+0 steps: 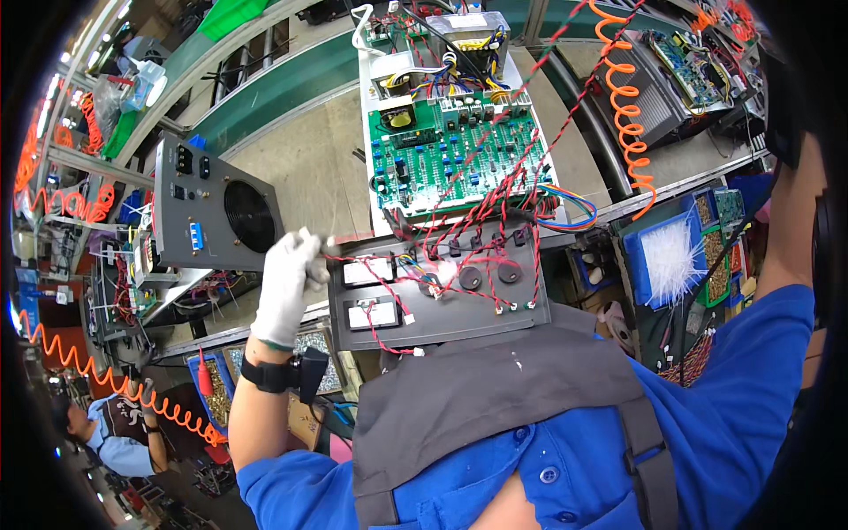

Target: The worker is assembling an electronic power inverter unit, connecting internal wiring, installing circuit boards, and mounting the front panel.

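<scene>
The left hand (298, 269) is at the left edge of the grey panel (450, 329), before the green board (459, 168); its grip I cannot tell. The right hand is outside the view.

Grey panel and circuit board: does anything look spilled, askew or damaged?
Nothing looks spilled or plainly damaged. Only the red-black wires look untidy: they tangle between the board and the panel, and one white plug sits unconnected at the panel's near edge.
</scene>
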The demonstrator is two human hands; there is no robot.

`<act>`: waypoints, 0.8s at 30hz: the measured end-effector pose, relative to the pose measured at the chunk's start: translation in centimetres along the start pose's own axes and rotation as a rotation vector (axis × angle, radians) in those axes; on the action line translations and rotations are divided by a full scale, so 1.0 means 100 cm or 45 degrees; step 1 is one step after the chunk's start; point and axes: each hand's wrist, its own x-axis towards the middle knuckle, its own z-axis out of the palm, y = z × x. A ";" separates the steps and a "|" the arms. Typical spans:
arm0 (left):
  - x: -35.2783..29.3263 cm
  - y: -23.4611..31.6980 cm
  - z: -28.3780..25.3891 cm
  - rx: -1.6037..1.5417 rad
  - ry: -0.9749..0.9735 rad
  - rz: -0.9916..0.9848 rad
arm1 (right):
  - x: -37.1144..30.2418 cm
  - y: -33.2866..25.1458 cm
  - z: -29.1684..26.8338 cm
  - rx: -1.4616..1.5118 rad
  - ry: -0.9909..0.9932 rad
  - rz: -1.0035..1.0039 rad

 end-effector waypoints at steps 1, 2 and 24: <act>-0.004 -0.014 -0.005 0.111 0.063 -0.045 | 0.001 0.001 0.002 -0.002 -0.006 0.003; -0.004 -0.040 -0.012 0.253 0.193 -0.008 | 0.002 0.001 0.004 -0.003 -0.015 0.001; -0.090 -0.022 0.035 -0.488 -0.527 -0.575 | 0.011 0.017 0.051 -0.090 -0.100 0.039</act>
